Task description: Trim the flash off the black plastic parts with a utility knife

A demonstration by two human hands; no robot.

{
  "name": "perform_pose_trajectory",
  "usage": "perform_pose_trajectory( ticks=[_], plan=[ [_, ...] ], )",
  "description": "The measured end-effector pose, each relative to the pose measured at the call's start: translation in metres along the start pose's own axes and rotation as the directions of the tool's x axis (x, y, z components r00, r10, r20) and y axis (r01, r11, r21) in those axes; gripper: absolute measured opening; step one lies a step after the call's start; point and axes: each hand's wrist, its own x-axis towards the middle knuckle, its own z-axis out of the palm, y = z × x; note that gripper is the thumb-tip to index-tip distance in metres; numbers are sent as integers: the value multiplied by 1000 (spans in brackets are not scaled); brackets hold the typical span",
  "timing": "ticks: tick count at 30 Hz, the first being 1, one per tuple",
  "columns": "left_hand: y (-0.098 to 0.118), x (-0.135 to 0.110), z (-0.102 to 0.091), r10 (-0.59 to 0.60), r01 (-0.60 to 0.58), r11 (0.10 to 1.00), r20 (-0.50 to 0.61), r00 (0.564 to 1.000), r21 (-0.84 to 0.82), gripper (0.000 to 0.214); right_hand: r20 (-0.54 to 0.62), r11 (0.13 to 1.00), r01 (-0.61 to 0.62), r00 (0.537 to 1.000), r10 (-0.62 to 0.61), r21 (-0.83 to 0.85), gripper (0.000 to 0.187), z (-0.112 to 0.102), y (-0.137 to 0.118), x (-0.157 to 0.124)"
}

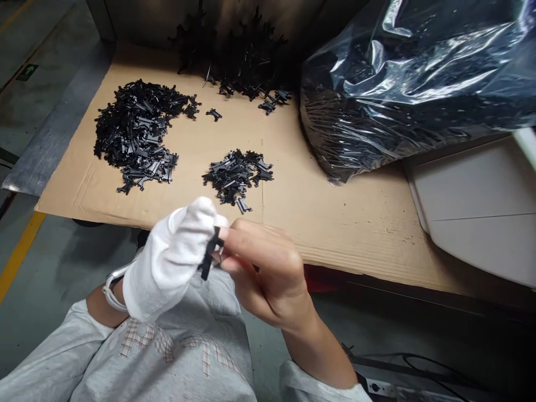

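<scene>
My left hand (171, 259), in a white glove, is closed on a small black plastic part (208, 258) with notched ends, held in front of my chest near the table edge. Bare, my right hand (266, 265) has its thumb and forefinger pinched at the right side of the same part; whether a small blade or other tool sits between those fingers is too small to make out. Just beyond the hands lies a small heap of similar black parts (234, 176). A larger heap (136, 131) of them spreads over the left of the cardboard.
Cardboard (301, 218) covers the table. A large black plastic bag (402, 95) bulges at the right, beside a grey bin (477, 195). Dark branching pieces (247, 56) stand at the back. One loose part (214, 114) lies between the heaps and the back.
</scene>
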Motion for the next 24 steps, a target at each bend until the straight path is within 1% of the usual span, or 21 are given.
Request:
perform_pose_trajectory(
  ticks=[1, 3, 4, 5, 7, 10, 13, 16, 18, 22, 24],
  plan=[
    [1, 0, 1, -22, 24, 993, 16, 1000, -117, 59, -4, 1000, 12, 1000, -12, -1, 19, -1, 1, 0],
    [2, 0, 2, -38, 65, 938, 86, 996, -339, 59, 7, 1000, 11, 1000, -11, -20, 19, -2, 1, 0],
    [2, 0, 2, -35, 69, 925, 99, 995, -374, 59, 13, 1000, 6, 1000, -5, -30, 18, -2, 1, 0],
    [1, 1, 2, -37, 72, 926, 101, 994, -371, 58, 19, 999, -5, 1000, 6, -39, 18, -3, 0, 1],
    [0, 1, 0, -65, 91, 948, 93, 994, -306, 57, 27, 998, -15, 999, 17, -63, 17, -4, -1, 1],
    [-3, -2, -3, -139, 152, 957, 68, 988, -246, 57, 37, 996, -4, 999, 7, -91, 17, -5, -4, 2],
    [-5, -5, -6, -185, 199, 927, 74, 980, -317, 50, 59, 996, -8, 998, 13, -92, 17, -6, -6, 2],
    [-5, -7, -8, -185, 215, 896, 115, 976, -387, 40, 62, 995, -2, 998, 8, -98, 18, -5, -6, 1],
    [-4, -7, -9, -178, 213, 892, 123, 976, -400, 36, 54, 996, -1, 999, 6, -89, 19, -5, -6, 0],
    [-3, -7, -11, -155, 185, 892, 104, 982, -413, 33, 53, 997, -25, 998, 29, -71, 17, -3, -6, 0],
    [-4, -7, -12, -147, 187, 883, 126, 981, -431, 28, 53, 996, -24, 998, 28, -83, 17, -1, -5, 0]
  ],
)
